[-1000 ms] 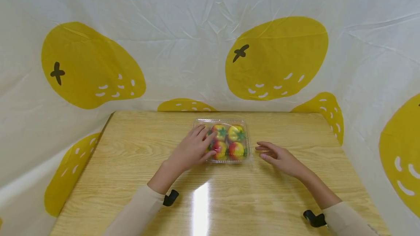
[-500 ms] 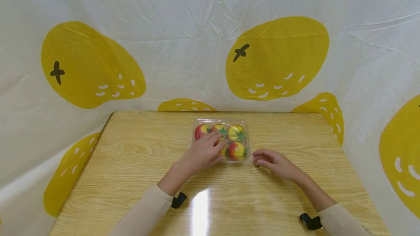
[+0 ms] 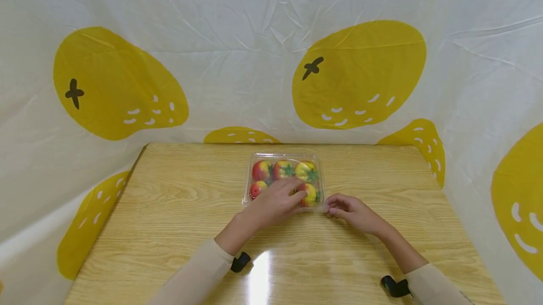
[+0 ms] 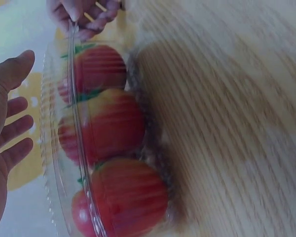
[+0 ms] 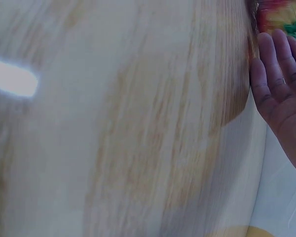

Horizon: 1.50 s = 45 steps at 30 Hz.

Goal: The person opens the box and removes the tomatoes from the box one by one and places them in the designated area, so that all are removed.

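Two hands [image 3: 275, 203] on tomato clamshell [image 3: 283, 180]

The light wooden table [image 3: 169, 210] has wide bare surface on the left, on the right and in front of the clear plastic clamshell box of red-yellow toy tomatoes [image 3: 283, 173]. Behind the box only a narrow strip remains before the white curtain with yellow fruit prints [image 3: 237, 60] closes the way.

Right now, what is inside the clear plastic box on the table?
The clear plastic box holds red and yellow toy tomatoes with green tops, lid closed. Five show; the left hand lies on the lid and covers the front middle spot.
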{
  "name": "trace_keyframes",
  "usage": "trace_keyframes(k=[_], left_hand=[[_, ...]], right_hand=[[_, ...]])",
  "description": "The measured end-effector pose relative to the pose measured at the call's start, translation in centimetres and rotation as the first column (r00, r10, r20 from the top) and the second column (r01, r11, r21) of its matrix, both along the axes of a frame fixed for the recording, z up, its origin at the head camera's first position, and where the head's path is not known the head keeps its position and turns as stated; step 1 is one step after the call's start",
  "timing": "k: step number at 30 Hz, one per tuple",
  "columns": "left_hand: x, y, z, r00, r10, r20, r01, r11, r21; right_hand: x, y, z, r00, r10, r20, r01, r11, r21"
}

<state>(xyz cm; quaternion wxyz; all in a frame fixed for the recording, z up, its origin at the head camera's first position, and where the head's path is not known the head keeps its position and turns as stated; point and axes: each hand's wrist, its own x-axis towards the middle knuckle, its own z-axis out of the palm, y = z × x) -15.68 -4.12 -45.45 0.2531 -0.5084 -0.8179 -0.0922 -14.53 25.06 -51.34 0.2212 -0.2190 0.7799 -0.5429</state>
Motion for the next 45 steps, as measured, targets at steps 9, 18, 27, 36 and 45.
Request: trace_keyframes(k=[9, 18, 27, 36, 45], left_hand=[[0.2, 1.5, -0.3, 0.998, -0.056, 0.002, 0.056, 0.998, -0.01], [0.2, 2.8, -1.2, 0.998, -0.057, 0.021, 0.058, 0.998, -0.026], [0.4, 3.7, -2.1, 1.0, -0.01, 0.023, 0.011, 0.998, -0.054], [0.6, 4.4, -2.9, 0.999, 0.014, 0.048, -0.011, 0.998, -0.056], [0.5, 4.7, -3.2, 0.998, 0.054, 0.02, -0.053, 0.996, -0.074]], right_hand=[[0.1, -0.4, 0.4, 1.0, 0.012, 0.013, -0.011, 1.0, -0.006], [-0.3, -0.5, 0.4, 1.0, 0.022, 0.018, -0.022, 0.999, -0.032], [-0.1, -0.6, 0.0, 0.998, 0.031, 0.053, -0.027, 0.997, -0.068], [0.1, -0.8, 0.0, 0.996, 0.023, 0.087, -0.015, 0.995, -0.094], [0.3, -1.3, -0.2, 0.994, -0.018, 0.109, 0.03, 0.994, -0.106]])
